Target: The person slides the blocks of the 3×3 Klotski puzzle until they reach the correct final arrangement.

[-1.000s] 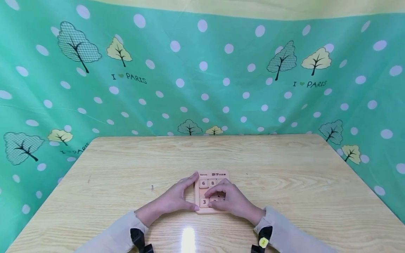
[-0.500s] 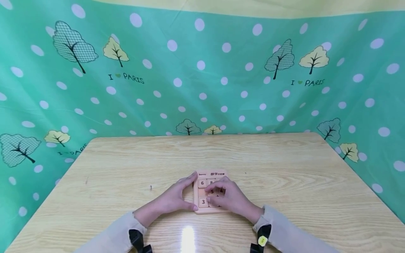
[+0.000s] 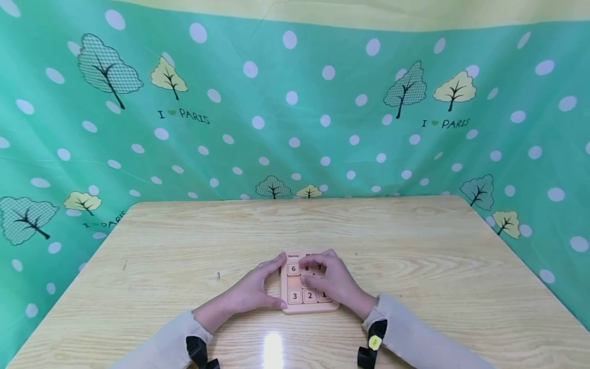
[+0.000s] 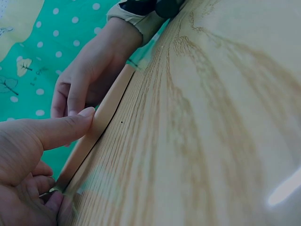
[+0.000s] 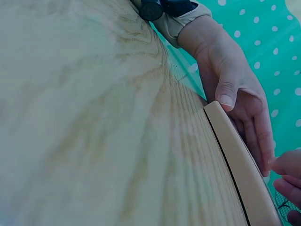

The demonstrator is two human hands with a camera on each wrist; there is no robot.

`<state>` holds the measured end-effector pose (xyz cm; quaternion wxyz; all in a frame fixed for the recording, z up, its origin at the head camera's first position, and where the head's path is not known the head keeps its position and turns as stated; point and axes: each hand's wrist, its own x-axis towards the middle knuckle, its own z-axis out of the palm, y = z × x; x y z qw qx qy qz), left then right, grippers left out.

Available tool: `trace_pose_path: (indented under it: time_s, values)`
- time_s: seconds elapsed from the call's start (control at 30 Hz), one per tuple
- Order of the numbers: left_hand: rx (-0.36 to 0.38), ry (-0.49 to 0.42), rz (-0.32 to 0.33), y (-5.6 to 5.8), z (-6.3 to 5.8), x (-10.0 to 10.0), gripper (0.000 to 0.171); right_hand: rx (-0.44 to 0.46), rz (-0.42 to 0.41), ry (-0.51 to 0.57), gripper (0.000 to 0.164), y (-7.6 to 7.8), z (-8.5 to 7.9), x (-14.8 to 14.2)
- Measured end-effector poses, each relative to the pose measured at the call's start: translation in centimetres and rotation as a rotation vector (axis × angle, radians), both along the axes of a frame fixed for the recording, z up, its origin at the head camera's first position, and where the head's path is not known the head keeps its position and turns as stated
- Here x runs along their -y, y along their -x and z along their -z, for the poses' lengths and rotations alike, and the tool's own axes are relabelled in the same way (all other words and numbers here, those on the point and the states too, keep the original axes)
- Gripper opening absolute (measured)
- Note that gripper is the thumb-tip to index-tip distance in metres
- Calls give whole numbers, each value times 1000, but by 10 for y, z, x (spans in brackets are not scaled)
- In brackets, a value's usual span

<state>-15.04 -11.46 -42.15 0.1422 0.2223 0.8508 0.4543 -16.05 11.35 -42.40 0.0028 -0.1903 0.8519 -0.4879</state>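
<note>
A pink sliding number puzzle [image 3: 311, 309] lies flat on the wooden table in the head view, its tiles set in rows. Tiles 6, 8 and part of 7 show on top; 3, 2 and 1 line the bottom row. The middle row has a bare slot [image 3: 293, 283] at its left end. My left hand [image 3: 251, 294] holds the board's left side, thumb at the lower corner, fingers at the upper one. Over the tiles is my right hand [image 3: 335, 279], index finger and thumb spread apart, its hand hiding most of the middle row.
The wooden table [image 3: 184, 241] extends around the board on all sides. A green dotted cloth [image 3: 295, 118] printed with trees hangs behind and beside it. Black straps [image 3: 197, 351] circle both wrists over pale sleeves.
My right hand has moved up the board, uncovering the 2 and 1 in the bottom row. The 5 and 4, seen half a second ago, are now hidden. My left hand keeps its place.
</note>
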Motion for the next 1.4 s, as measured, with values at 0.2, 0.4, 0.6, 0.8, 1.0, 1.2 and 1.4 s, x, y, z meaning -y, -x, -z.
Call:
trace_pose_path:
  time_s: [0.2, 0.4, 0.6, 0.8, 1.0, 1.2, 1.4]
  values:
    - [-1, 1, 9, 0, 1, 0, 103, 3, 33, -16, 27, 3, 2, 4]
    - [-1, 5, 7, 0, 1, -1, 103, -16, 33, -44, 28, 6, 2, 7]
    - [-8, 10, 9, 0, 2, 0, 103, -22, 24, -32, 28, 7, 2, 9]
    - [-5, 14, 6, 0, 1, 0, 104, -24, 19, -39, 28, 8, 2, 11]
    - [-7, 22, 2, 1, 0, 0, 104, -38, 20, -46, 26, 9, 2, 12]
    - [-4, 19, 1, 0, 0, 0, 103, -27, 4, -43, 22, 7, 0, 11]
    - [-6, 17, 4, 1, 0, 0, 103, -28, -7, -52, 23, 2, 0, 10]
